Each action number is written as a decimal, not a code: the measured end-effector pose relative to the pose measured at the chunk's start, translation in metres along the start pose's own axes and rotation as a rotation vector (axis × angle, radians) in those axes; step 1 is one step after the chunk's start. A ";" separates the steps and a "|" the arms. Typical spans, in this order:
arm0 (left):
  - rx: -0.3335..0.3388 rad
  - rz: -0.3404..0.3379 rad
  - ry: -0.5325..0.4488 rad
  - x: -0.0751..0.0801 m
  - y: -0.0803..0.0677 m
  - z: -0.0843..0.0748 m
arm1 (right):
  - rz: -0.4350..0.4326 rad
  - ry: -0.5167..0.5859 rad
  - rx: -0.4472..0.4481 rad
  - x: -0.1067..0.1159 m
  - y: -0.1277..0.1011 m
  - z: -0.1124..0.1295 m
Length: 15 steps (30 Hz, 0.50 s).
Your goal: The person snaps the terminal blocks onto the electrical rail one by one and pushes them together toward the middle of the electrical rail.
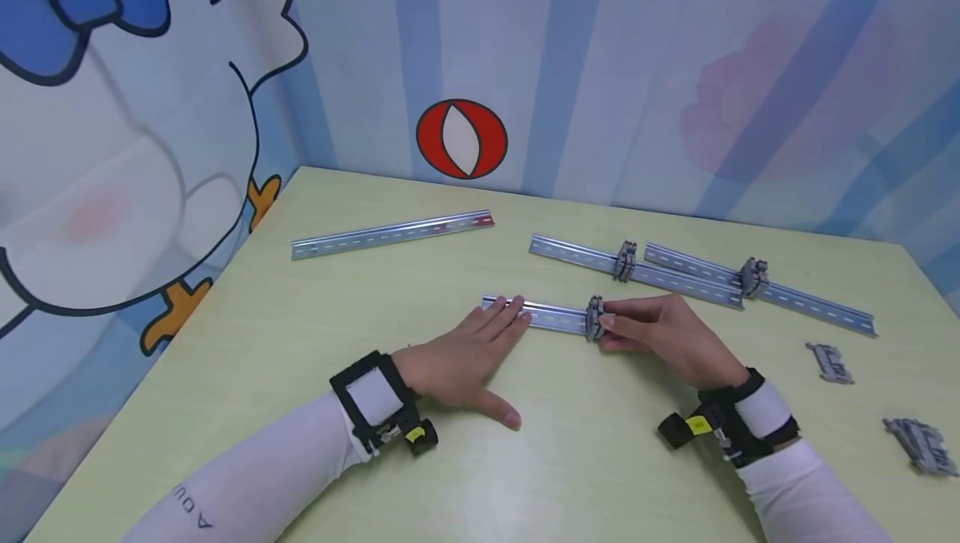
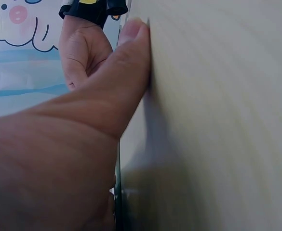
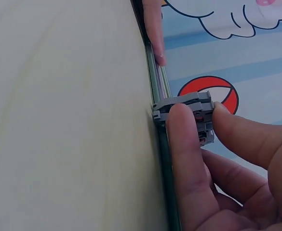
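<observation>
Rails (image 1: 375, 236): we count four
Mounted grey blocks (image 1: 594, 318): three
Loose grey blocks (image 1: 830, 363): two
Hands (image 1: 461, 360): two
Wrist cameras (image 1: 422, 437): two
Table (image 1: 360, 301): one

From above, the head camera looks forward and down across the worktop (image 1: 570, 468); close-up wrist views both show left hand (image 1: 463, 362) and right hand (image 1: 678, 339).
</observation>
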<state>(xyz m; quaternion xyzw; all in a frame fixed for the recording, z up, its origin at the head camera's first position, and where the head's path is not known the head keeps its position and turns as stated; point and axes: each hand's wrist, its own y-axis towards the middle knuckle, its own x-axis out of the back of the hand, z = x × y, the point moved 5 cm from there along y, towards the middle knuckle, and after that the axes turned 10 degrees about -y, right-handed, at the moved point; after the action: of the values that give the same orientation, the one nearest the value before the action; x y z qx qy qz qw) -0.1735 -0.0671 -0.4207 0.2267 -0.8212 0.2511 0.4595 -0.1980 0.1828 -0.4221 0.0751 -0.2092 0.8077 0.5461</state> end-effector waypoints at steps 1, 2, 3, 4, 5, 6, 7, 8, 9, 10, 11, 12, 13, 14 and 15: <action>-0.001 0.002 0.002 0.000 0.001 0.000 | 0.000 0.001 0.002 0.000 0.000 -0.001; -0.003 0.003 0.005 -0.001 0.001 -0.001 | -0.002 0.001 0.000 0.001 -0.001 -0.002; -0.005 0.006 0.007 -0.001 0.002 -0.001 | -0.001 -0.002 0.001 0.001 -0.001 -0.003; -0.008 0.007 0.007 -0.002 0.002 -0.001 | -0.004 -0.006 -0.004 0.002 -0.001 -0.005; -0.011 0.009 0.007 -0.003 0.002 -0.002 | -0.005 -0.008 -0.010 0.002 -0.001 -0.006; -0.014 0.010 0.007 -0.003 0.003 -0.002 | -0.007 -0.010 -0.016 0.003 -0.002 -0.008; -0.018 0.012 0.009 -0.004 0.003 -0.003 | -0.007 -0.007 -0.019 0.003 -0.002 -0.010; -0.020 0.012 0.013 -0.004 0.003 -0.003 | -0.008 -0.001 -0.019 0.004 -0.002 -0.011; -0.022 0.011 0.015 -0.005 0.004 -0.003 | -0.004 0.004 -0.017 0.004 -0.003 -0.012; -0.023 0.009 0.016 -0.005 0.004 -0.003 | -0.006 0.006 -0.018 0.004 -0.002 -0.012; -0.023 0.008 0.019 -0.005 0.004 -0.002 | -0.004 0.011 -0.010 0.004 -0.002 -0.012; -0.022 0.003 0.019 -0.004 0.005 -0.002 | -0.002 0.017 -0.004 0.004 -0.001 -0.012; -0.018 0.001 0.021 -0.004 0.004 -0.001 | -0.002 0.024 0.000 0.004 0.000 -0.011; -0.013 -0.001 0.020 -0.003 0.003 0.001 | -0.002 0.029 0.003 0.003 0.002 -0.010; -0.008 -0.002 0.021 -0.003 0.002 0.002 | 0.000 0.030 0.005 0.001 0.004 -0.009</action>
<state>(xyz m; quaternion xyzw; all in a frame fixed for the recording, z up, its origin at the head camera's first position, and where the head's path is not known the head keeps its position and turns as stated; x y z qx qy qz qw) -0.1750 -0.0663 -0.4250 0.2230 -0.8171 0.2494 0.4694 -0.2011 0.1865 -0.4309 0.0643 -0.1990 0.8092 0.5490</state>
